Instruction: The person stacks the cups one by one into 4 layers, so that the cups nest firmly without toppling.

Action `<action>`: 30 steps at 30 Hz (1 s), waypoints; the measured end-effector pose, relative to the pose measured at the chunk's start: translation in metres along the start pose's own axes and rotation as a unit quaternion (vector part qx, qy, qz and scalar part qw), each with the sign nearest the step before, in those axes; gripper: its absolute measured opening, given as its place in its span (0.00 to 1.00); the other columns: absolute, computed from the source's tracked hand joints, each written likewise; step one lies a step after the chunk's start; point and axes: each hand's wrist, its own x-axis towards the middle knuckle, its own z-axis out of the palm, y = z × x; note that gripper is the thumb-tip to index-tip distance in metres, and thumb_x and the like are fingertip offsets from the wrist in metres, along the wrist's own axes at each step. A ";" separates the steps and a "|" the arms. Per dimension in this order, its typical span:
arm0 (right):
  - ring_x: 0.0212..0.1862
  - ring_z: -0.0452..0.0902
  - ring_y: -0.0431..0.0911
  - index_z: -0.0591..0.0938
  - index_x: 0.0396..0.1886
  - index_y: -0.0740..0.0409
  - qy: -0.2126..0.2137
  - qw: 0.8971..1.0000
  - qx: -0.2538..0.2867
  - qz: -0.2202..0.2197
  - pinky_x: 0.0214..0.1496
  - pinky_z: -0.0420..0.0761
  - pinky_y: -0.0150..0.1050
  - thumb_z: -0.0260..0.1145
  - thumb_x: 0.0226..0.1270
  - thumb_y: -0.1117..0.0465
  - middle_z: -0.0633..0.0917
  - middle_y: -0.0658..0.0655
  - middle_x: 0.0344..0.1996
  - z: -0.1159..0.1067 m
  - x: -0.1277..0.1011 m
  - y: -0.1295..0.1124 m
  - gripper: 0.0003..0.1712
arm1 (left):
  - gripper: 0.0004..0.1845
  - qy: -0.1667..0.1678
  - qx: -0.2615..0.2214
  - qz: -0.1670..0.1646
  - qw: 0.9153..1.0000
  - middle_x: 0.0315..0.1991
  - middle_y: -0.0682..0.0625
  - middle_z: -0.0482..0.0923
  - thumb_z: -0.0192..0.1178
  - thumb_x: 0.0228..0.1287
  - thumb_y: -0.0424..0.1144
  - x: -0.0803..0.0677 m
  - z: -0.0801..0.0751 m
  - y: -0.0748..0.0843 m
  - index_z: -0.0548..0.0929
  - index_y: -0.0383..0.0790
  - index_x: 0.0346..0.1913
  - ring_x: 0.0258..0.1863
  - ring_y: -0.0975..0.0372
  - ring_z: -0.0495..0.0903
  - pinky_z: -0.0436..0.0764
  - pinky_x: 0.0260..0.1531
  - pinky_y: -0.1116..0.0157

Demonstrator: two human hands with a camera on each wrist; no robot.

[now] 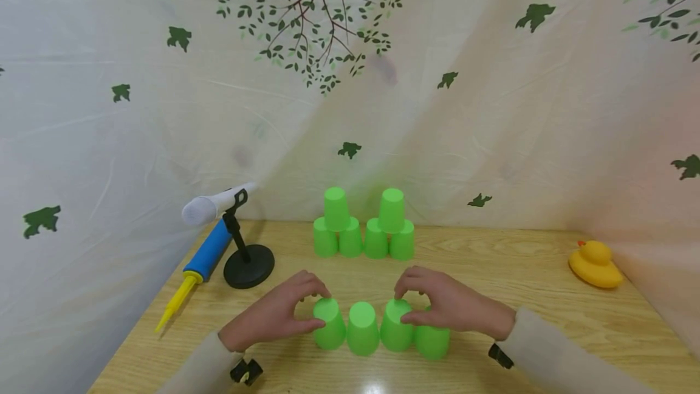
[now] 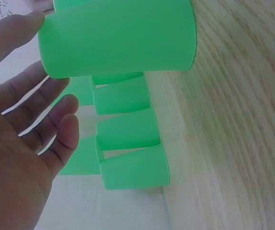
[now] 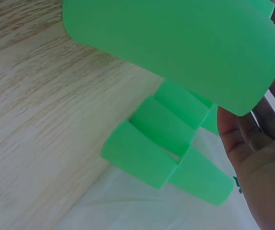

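Several green cups stand upside down in a row at the near side of the table. My left hand (image 1: 276,312) pinches the leftmost cup (image 1: 331,332) near its top between thumb and fingers. In the left wrist view the thumb meets that cup's (image 2: 118,40) rim of the base. Beside it stands an untouched cup (image 1: 363,333). My right hand (image 1: 454,303) holds the third cup (image 1: 396,334) near its top, thumb in front. Under this hand, the rightmost cup (image 1: 432,345) is partly covered. A large green cup (image 3: 175,48) hides some right fingers in the right wrist view.
Behind the row stand two small cup pyramids, a left one (image 1: 336,208) and a right one (image 1: 392,210). A white toy microphone (image 1: 210,207) on a black stand (image 1: 248,266) and a blue-yellow pump (image 1: 208,254) lie left. A yellow rubber duck (image 1: 596,266) sits right.
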 end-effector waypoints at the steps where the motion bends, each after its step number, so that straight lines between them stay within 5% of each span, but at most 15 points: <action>1: 0.41 0.68 0.34 0.75 0.38 0.43 -0.001 1.000 0.000 0.004 0.40 0.73 0.37 0.64 0.51 0.48 0.72 0.40 0.38 0.001 0.000 0.000 0.14 | 0.19 -0.001 0.000 0.000 1.000 0.43 0.61 0.67 0.59 0.51 0.51 0.000 0.001 0.000 0.71 0.53 0.46 0.42 0.63 0.69 0.72 0.39 0.63; 30: 0.40 0.69 0.35 0.75 0.38 0.43 0.016 1.000 -0.009 -0.025 0.38 0.73 0.35 0.65 0.51 0.49 0.73 0.40 0.38 0.003 -0.002 0.002 0.14 | 0.18 0.035 0.033 0.020 0.999 0.42 0.61 0.66 0.58 0.52 0.51 0.005 -0.006 -0.006 0.72 0.53 0.46 0.39 0.64 0.68 0.72 0.36 0.68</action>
